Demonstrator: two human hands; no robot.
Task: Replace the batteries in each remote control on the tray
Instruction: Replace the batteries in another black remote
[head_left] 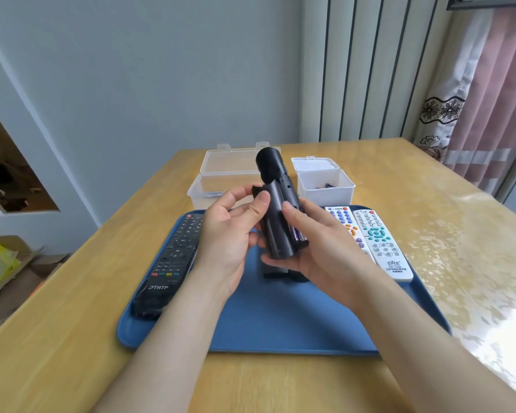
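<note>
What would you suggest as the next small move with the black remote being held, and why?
Probably lift the black battery cover clear with the left hand, while the right hand steadies the black rounded remote control: purple batteries show in its open compartment, and the cover lies beside them.

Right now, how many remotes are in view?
4: black remote at tray left, held remote in left hand and right hand, two white remotes at right. One more may hide beneath.
</note>
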